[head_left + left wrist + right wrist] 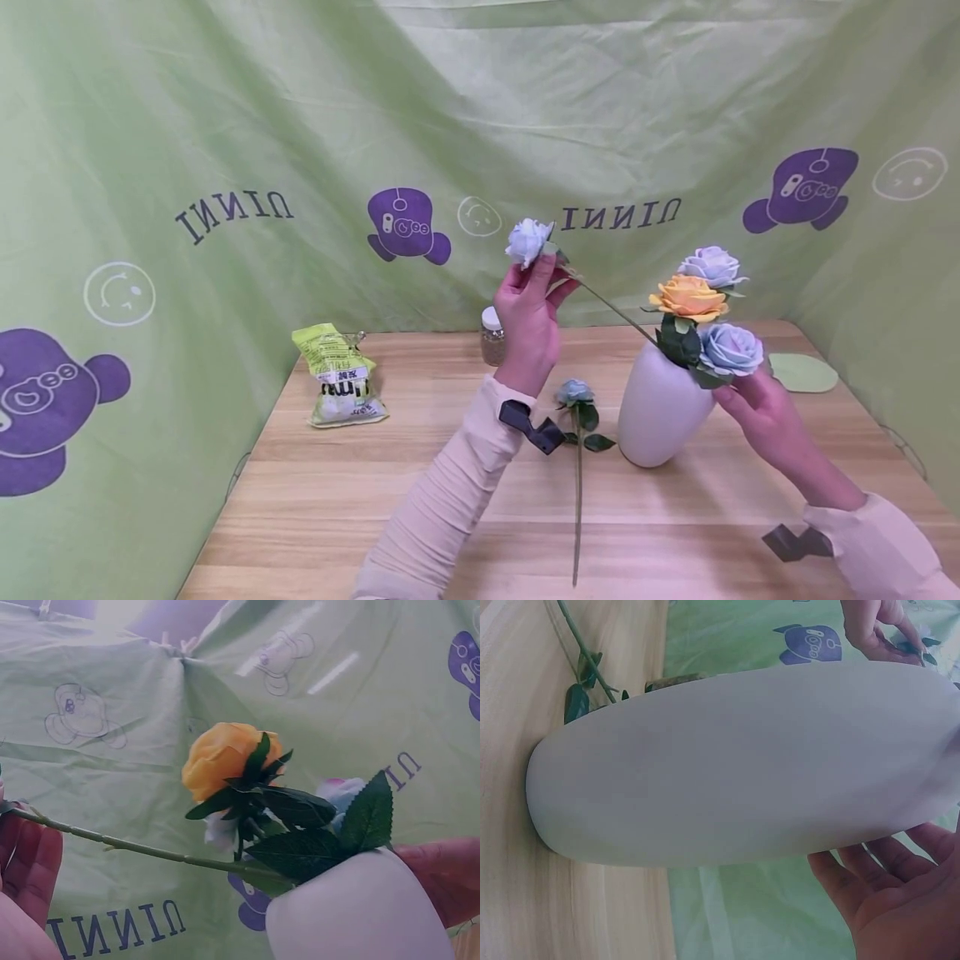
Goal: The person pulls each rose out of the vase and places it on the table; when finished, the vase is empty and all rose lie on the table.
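Note:
My left hand (pixel 528 333) pinches a pale blue artificial rose (pixel 527 242) just under its bloom. The rose's stem (pixel 150 850) slants down to the right, its lower end in the mouth of a white vase (pixel 658 408). Tilted to the right, the vase has its base against the table. My right hand (pixel 768 421) grips it near the rim, with the fingers (pixel 862 870) along its side. An orange rose (pixel 688 297) and two pale blue roses, one upper (pixel 711 267) and one lower (pixel 729 350), stand in the vase with dark green leaves.
Another blue rose (pixel 575 392) lies on the wooden table (pixel 420 492) between my arms, stem toward me. A green-and-white bag (pixel 345 383) stands at the left, and a white-lidded jar (pixel 492 337) at the back. A pale green mat (pixel 806 372) lies behind my right hand.

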`<state>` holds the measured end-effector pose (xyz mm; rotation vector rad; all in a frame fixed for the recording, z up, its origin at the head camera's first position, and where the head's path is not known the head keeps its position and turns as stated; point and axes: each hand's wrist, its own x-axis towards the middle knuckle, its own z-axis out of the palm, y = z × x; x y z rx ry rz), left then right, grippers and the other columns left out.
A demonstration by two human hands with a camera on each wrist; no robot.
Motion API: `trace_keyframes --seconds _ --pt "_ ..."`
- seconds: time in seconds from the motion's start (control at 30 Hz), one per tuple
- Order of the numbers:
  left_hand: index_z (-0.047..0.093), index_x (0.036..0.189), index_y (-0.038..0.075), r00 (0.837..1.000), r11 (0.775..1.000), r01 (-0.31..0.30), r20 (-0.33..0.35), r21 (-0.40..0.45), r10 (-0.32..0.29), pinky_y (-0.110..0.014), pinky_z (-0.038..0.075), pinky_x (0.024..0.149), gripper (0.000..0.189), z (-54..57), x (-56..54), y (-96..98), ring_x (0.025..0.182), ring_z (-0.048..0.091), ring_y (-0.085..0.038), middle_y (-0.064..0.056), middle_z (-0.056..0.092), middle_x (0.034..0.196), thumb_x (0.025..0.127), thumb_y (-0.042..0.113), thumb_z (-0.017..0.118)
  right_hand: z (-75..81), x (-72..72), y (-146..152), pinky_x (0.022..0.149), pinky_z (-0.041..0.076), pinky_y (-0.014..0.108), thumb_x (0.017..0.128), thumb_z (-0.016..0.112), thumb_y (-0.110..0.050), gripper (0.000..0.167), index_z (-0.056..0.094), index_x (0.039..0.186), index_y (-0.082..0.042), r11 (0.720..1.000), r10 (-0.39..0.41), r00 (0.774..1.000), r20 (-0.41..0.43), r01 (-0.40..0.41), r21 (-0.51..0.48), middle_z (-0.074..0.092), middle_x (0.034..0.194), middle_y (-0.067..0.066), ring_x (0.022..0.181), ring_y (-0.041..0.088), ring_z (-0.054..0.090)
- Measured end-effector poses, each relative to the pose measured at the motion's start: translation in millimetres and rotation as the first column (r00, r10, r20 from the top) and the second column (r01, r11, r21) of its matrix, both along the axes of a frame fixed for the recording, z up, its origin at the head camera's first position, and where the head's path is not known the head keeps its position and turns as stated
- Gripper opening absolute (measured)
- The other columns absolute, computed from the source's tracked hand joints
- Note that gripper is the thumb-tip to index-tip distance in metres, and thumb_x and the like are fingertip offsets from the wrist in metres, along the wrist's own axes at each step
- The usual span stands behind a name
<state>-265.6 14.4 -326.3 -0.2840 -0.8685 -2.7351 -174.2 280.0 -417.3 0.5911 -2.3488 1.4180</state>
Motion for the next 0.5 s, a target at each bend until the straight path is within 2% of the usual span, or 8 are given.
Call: trace_keyframes --seconds 0.2,0.5 --pt "0.064 0.098 0.009 0.998 0.999 -0.02 0.058 0.026 0.019 -0.028 0.064 0.068 0.004 2.7 -2.6 -7.1 0.07 0.068 -0.012 -0.001 0.069 0.083 0.095 0.006 0.066 -1.1 0.8 3 0.088 0.045 -0.003 0.098 0.053 0.006 0.066 0.028 0.158 -0.008 1.0 -0.014 1.0 0.026 0.013 0.017 0.036 0.147 -0.031 0.121 -0.02 0.042" --pt "0.063 0.1 0.01 0.99 0.998 -0.016 0.139 0.055 0.008 -0.028 0.064 0.069 0.006 2.8 -4.1 -15.9 0.07 0.067 -0.012 -0.001 0.068 0.084 0.095 0.009 0.067 -1.4 0.7 2 0.089 0.044 -0.003 0.098 0.052 0.005 0.066 0.027 0.158 -0.008 1.0 -0.013 0.999 0.03 0.012 0.024 0.035 0.149 -0.03 0.121 -0.022 0.041"
